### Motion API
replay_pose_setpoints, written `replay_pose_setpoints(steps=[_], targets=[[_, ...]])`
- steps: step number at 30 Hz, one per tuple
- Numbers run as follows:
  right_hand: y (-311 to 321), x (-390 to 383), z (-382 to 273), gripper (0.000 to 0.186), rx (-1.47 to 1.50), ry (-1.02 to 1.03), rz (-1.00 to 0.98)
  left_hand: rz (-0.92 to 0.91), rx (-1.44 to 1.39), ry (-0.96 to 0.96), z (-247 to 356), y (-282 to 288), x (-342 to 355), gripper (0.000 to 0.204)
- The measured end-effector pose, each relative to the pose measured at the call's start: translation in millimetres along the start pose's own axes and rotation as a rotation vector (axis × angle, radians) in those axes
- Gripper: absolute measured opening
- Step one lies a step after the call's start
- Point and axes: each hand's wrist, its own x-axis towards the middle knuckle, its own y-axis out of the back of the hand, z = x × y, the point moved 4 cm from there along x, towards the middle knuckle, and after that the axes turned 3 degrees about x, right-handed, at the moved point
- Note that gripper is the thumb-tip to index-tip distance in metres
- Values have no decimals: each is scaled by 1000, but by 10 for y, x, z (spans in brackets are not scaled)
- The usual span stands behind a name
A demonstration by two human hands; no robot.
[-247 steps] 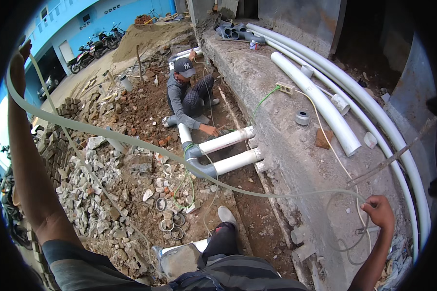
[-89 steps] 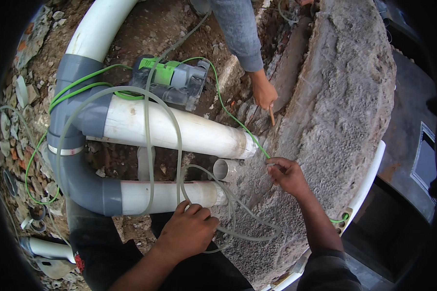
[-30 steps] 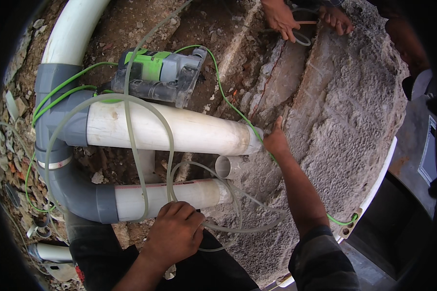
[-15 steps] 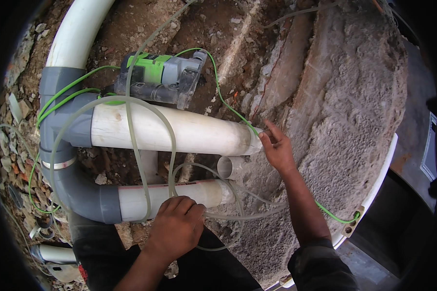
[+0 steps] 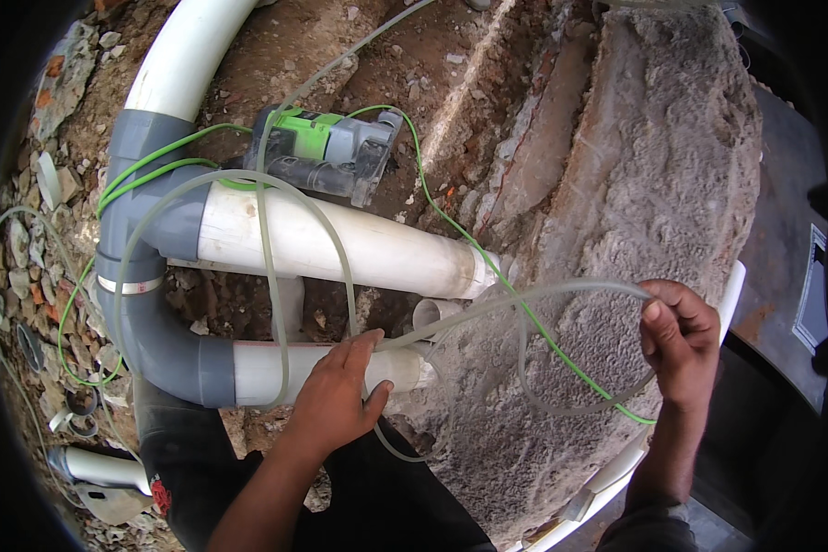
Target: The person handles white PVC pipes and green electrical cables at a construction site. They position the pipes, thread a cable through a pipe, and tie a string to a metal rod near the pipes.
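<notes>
My left hand (image 5: 339,396) rests on the lower white pipe (image 5: 322,366) and pinches a clear flexible hose (image 5: 265,230) against it. That hose loops over both white pipes and runs right across the rough concrete wall (image 5: 653,184). My right hand (image 5: 679,339) grips the hose's far loop above the wall's top. A thin green cord (image 5: 524,313) crosses the wall under that loop. The upper white pipe (image 5: 340,244) ends at the wall.
A grey U-bend fitting (image 5: 147,313) joins the pipes at the left. A green and grey power tool (image 5: 327,156) lies on the dirt behind the upper pipe. Rubble lines the left edge. A short white pipe stub (image 5: 431,313) sits between the two pipes.
My right hand has moved from the upper pipe's end out to the right over the wall, pulling a loop of clear hose with it. The other person's hands are gone from view.
</notes>
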Motion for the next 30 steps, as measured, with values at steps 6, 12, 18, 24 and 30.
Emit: replay_pose_setpoints(steps=[6, 12, 18, 24, 30], targets=[[736, 198, 230, 25, 5, -68, 271, -275, 459, 121, -215, -291, -279, 72], [1040, 93, 423, 24, -9, -62, 252, 94, 277, 228, -469, 186, -409, 53], [1053, 8, 835, 18, -83, -184, 64, 620, 639, 217, -336, 997, -602, 89], [459, -239, 1395, 14, -167, -386, -115, 729, 829, 552, -777, 1137, -725, 112], [246, -416, 1782, 16, -150, -441, -154, 1052, 489, 406, -1185, 1543, -845, 74]])
